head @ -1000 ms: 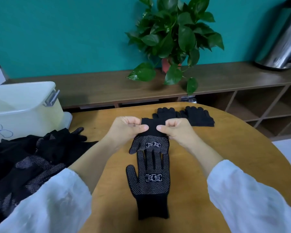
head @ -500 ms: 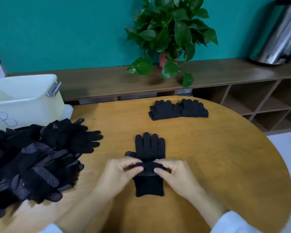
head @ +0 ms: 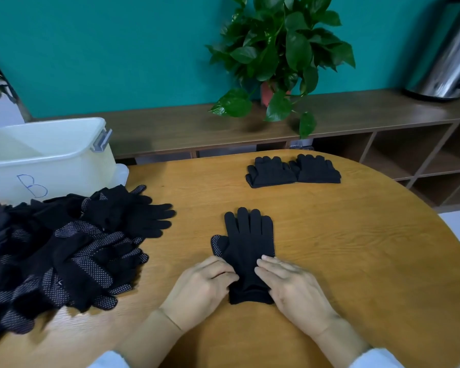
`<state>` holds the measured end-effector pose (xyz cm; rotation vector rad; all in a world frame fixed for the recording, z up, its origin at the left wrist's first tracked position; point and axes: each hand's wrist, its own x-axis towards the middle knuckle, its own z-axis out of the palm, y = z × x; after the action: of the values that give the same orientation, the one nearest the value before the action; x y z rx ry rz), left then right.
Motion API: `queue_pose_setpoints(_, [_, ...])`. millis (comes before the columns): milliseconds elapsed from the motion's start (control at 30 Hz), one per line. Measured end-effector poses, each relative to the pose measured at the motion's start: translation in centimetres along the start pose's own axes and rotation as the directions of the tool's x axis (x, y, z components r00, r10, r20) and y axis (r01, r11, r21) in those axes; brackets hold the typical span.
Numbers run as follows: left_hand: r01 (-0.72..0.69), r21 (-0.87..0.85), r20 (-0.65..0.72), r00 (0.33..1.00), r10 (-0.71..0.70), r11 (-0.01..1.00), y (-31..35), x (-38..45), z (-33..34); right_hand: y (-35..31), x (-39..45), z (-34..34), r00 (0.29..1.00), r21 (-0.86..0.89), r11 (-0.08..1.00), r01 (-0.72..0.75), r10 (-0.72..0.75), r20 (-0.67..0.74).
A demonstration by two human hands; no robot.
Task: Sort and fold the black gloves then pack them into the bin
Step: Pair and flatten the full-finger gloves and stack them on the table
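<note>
Step in hand: folding. Black knit dotted-palm glove pair [head: 246, 251] flat, well right of cream plastic bin [head: 48, 155]. Left hand [head: 199, 288] fingers curled, pinching cuff edge; right hand [head: 290, 285] fingers straight, together, pressing. Next, by judgement: fold, stack beside folded black glove pairs [head: 292, 171].

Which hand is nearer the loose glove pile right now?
Left. The left hand sits between the loose glove pile and the stacked gloves; the right hand lies beyond them.

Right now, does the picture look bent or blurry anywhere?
Head view: the wide lens bows the shelf and curves the table edge; the steel canister at the right corner is streaked and stretched; the glove pair under the hands stays sharp.
</note>
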<state>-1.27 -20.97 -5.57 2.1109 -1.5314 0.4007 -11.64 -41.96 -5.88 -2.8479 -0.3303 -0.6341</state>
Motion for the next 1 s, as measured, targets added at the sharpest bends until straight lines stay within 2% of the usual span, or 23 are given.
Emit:
queue_pose_setpoints(433, [-0.172,0.135,0.107,0.982,0.158,0.976,-0.8,-0.7,0.2,0.5,-0.7,0.2,0.993,-0.104,0.988,0.115,-0.112,0.029])
queue_pose_setpoints(567, [-0.157,0.114,0.149,0.979,0.139,0.981,-1.0,-1.0,-0.4,0.7,-0.7,0.2,0.997,-0.104,0.991,0.081,-0.081,0.002])
queue_pose_setpoints(667, [0.037,0.014,0.051,0.998,-0.038,0.999,-1.8,-0.6,-0.9,0.2,0.2,0.0,0.994,-0.099,0.994,0.036,-0.046,-0.101])
queue_pose_setpoints(767, [0.323,-0.038,-0.052,0.944,-0.325,0.946,-3.4,1.0,-1.1,-0.9,2.1,-0.3,0.989,-0.098,0.995,-0.009,-0.006,-0.149])
queue_pose_setpoints(900, [0.585,0.009,0.072,0.809,-0.584,0.811,-4.1,3.1,-0.5,-2.4,3.4,1.5,0.993,-0.113,0.992,-0.059,0.046,-0.112])
queue_pose_setpoints(1000, [0.657,-0.003,0.113,0.749,-0.653,0.754,-4.2,3.8,0.0,-3.0,3.0,3.0,0.991,-0.145,0.986,-0.082,0.066,-0.112])
